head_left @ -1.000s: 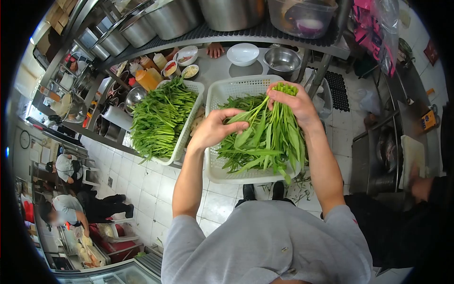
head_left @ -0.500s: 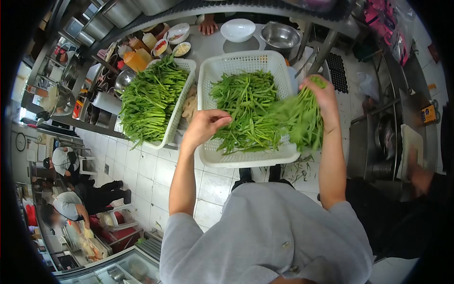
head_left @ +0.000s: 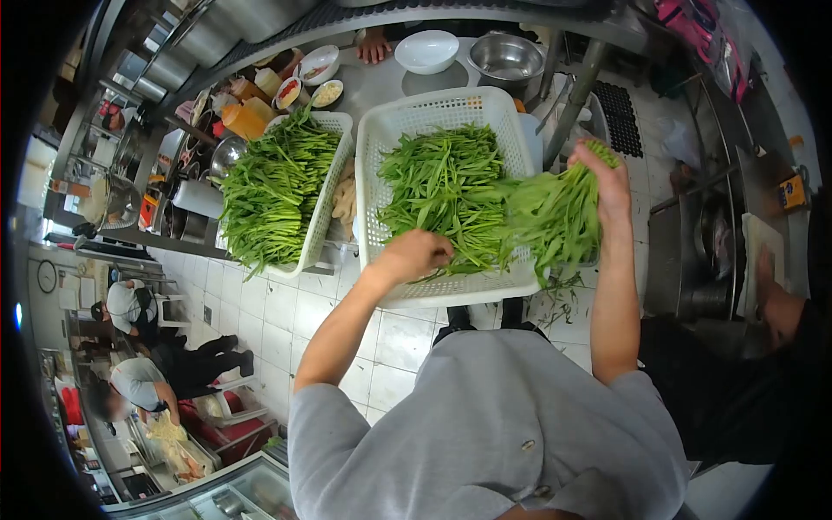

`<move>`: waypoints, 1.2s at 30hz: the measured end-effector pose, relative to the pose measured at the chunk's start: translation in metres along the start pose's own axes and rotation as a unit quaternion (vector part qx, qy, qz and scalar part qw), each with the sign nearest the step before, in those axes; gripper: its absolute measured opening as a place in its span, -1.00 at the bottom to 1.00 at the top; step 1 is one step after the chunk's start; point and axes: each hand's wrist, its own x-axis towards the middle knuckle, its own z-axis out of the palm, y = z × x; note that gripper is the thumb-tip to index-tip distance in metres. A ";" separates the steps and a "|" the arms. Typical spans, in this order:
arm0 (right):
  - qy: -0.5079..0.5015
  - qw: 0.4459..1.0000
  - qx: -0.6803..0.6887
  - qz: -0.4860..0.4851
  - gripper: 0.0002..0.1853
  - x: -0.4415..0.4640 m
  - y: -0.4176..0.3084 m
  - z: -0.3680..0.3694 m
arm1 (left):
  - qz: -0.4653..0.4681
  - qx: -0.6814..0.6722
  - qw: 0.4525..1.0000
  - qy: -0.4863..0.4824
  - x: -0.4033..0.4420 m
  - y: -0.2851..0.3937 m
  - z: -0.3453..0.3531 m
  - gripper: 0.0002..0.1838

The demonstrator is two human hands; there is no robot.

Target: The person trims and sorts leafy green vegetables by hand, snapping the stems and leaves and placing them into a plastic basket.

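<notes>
My right hand (head_left: 604, 178) grips a bunch of water spinach (head_left: 555, 217) by its stem ends, past the right rim of a white perforated basket (head_left: 511, 104). The leaves of that bunch hang down and left over the rim. More water spinach (head_left: 442, 178) lies in a heap inside this basket. Low on the heap, near the front rim, my left hand (head_left: 414, 258) has its fingers curled together at the greens; what is between them is hidden. To the left stands a second white basket (head_left: 322, 204), piled with water spinach stems (head_left: 282, 195).
Behind the baskets are a white bowl (head_left: 426, 52), a steel bowl (head_left: 506, 59) and small bowls of chopped ingredients (head_left: 327, 94). Another person's hand (head_left: 373, 45) rests on the counter. At right, a co-worker's hand (head_left: 777, 303) touches a white board (head_left: 763, 251). Overhead runs a shelf (head_left: 485, 22).
My left hand has moved down and right to the heap's front. My right hand, still gripping the bunch, has shifted slightly right and down. The co-worker's hand at right now rests on the board.
</notes>
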 end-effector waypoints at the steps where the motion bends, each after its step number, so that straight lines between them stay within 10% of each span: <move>1: -0.027 0.991 0.128 -0.021 -0.86 0.001 -0.002 -0.004 | 0.023 -0.067 0.996 0.045 -0.002 0.001 -0.014 -0.78; 4: 0.000 0.959 0.282 -0.013 -0.83 -0.013 -0.016 0.001 | -0.032 -0.221 0.967 0.119 -0.019 0.022 -0.051 -0.87; 11: -0.186 0.950 -0.224 -0.109 -0.67 -0.063 -0.059 0.053 | 0.008 -0.382 0.909 0.168 -0.008 0.073 -0.078 -0.80; 14: -0.210 0.917 -0.241 -0.238 -0.74 -0.072 -0.050 0.069 | 0.060 -0.391 0.906 0.147 0.007 0.113 -0.083 -0.77; 18: -0.138 0.958 -0.186 -0.172 -0.87 -0.085 -0.072 0.041 | 0.104 -0.418 0.889 0.153 0.018 0.125 -0.084 -0.76; 22: -0.051 0.988 -0.007 -0.148 -0.79 -0.073 -0.069 -0.023 | -0.058 -0.130 0.948 0.284 0.037 0.056 -0.078 -0.70; 25: 0.110 0.908 -0.363 -0.180 -0.66 -0.049 -0.049 -0.045 | -0.153 -0.037 0.947 0.281 0.057 0.020 -0.058 -0.62; 29: 0.104 0.952 -0.262 -0.123 -0.66 -0.049 -0.040 -0.046 | -0.212 0.099 0.942 0.242 0.074 0.014 -0.033 -0.60; 36: -0.055 0.981 -0.168 -0.075 -0.81 -0.038 -0.058 -0.010 | -0.119 -0.307 0.884 0.332 0.027 0.040 -0.066 -0.76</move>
